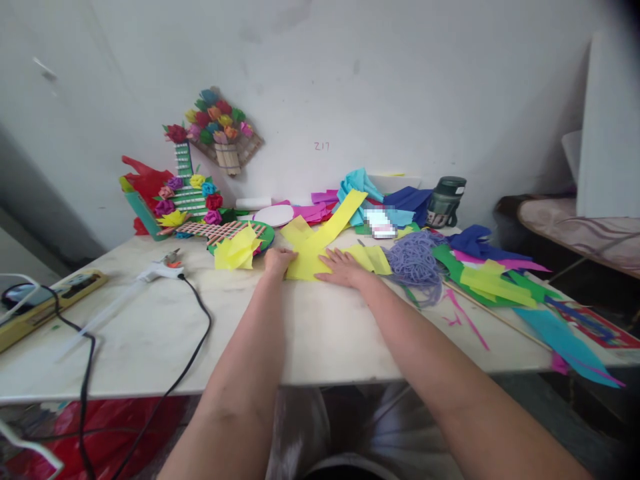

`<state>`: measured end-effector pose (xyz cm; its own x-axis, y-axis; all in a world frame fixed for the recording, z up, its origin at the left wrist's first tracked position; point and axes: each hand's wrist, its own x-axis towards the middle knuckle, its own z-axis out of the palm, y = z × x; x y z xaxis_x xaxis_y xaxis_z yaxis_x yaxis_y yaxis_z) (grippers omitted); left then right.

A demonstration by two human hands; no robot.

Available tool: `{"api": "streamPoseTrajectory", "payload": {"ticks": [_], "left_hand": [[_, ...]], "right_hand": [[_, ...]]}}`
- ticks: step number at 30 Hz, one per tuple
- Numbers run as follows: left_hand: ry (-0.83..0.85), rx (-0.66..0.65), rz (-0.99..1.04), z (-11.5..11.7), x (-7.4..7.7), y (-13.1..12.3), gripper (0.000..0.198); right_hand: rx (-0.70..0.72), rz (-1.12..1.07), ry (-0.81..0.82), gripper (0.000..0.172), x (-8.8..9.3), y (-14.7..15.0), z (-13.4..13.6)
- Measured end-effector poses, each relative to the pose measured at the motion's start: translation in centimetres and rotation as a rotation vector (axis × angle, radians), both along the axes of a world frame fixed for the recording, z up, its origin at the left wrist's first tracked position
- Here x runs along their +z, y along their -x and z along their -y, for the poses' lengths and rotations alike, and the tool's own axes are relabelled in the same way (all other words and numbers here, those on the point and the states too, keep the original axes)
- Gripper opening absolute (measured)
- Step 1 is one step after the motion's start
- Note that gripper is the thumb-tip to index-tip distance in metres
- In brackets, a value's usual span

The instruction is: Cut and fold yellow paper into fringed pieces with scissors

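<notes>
Both my arms reach forward over a pale table (150, 333). My left hand (278, 261) has its fingers curled and pinches the left edge of a yellow paper sheet (305, 263). My right hand (343, 267) lies flat and open on the same sheet, fingers spread, pressing it down. A long yellow paper strip (336, 223) runs up and to the right from the sheet. More yellow paper (373, 259) lies just right of my right hand.
A white glue gun (161, 269) with a black cord lies at the left, near a power strip (50, 299). Paper-flower crafts (193, 200) stand at the back left. A purple yarn bundle (416, 260), coloured paper scraps (493, 277) and a dark jar (445, 201) fill the right.
</notes>
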<state>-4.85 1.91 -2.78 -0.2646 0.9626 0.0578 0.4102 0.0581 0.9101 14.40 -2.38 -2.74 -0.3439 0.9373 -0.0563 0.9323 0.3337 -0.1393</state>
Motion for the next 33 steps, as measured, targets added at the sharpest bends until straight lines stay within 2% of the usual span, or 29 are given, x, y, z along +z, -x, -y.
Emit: {"api": "streamPoseTrajectory", "payload": {"ticks": [8, 20, 24, 29, 33], "left_hand": [[-0.028, 0.035, -0.046, 0.3, 0.4, -0.2, 0.02], [0.005, 0.044, -0.042, -0.5, -0.2, 0.0, 0.022], [0.013, 0.039, -0.035, -0.9, -0.5, 0.2, 0.024], [0.008, 0.037, -0.047, -1.1, -0.5, 0.3, 0.024], [0.013, 0.046, -0.067, -0.9, -0.4, 0.2, 0.023]], "right_hand": [[0.0, 0.004, -0.014, 0.089, -0.2, 0.0, -0.1], [0.003, -0.06, -0.028, 0.096, 0.1, -0.2, 0.2], [0.006, -0.213, 0.037, 0.094, 0.9, -0.9, 0.2], [-0.03, -0.572, 0.121, 0.07, 1.3, -2.2, -0.3], [-0.003, -0.609, 0.104, 0.068, 0.9, -2.4, -0.6]]}}
